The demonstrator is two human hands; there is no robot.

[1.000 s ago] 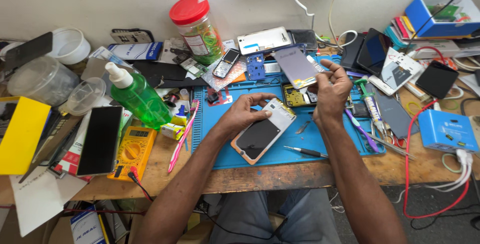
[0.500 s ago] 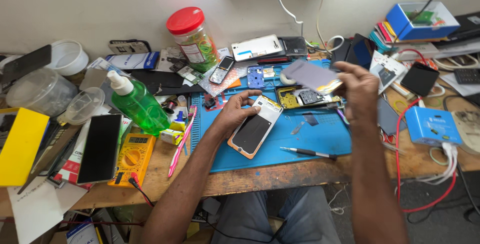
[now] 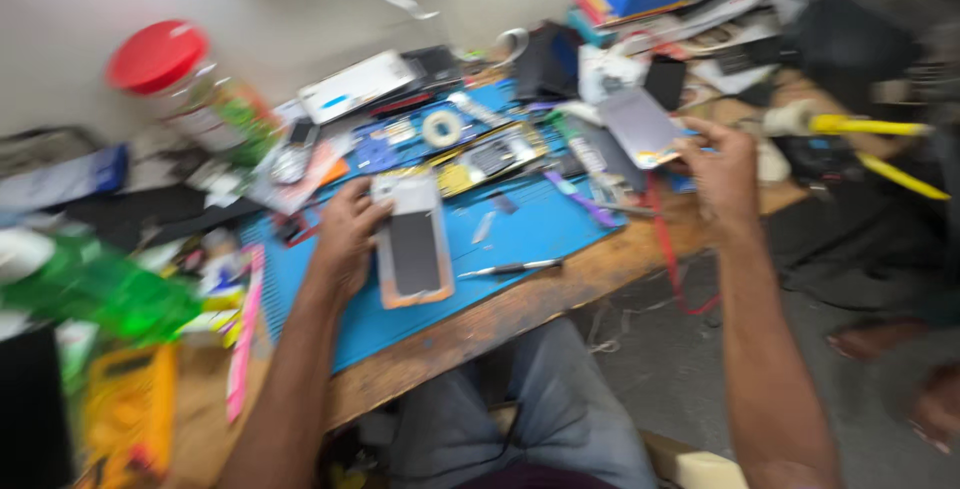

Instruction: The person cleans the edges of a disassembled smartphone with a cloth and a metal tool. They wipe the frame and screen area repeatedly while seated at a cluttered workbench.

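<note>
The panel [image 3: 640, 124] has been lifted clear of the mat [image 3: 540, 234], pinched by the right hand [image 3: 722, 164]; the phone [image 3: 412, 239] is steadied under the left hand [image 3: 345, 239], so separation appears complete.

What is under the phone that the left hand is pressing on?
The phone lies flat on the blue mat, held by the left hand. Mat shows on all sides; whatever is directly beneath the phone is covered.

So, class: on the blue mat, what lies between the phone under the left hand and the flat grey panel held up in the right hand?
In the head view, a purple tool and a small blade lie there.
</note>
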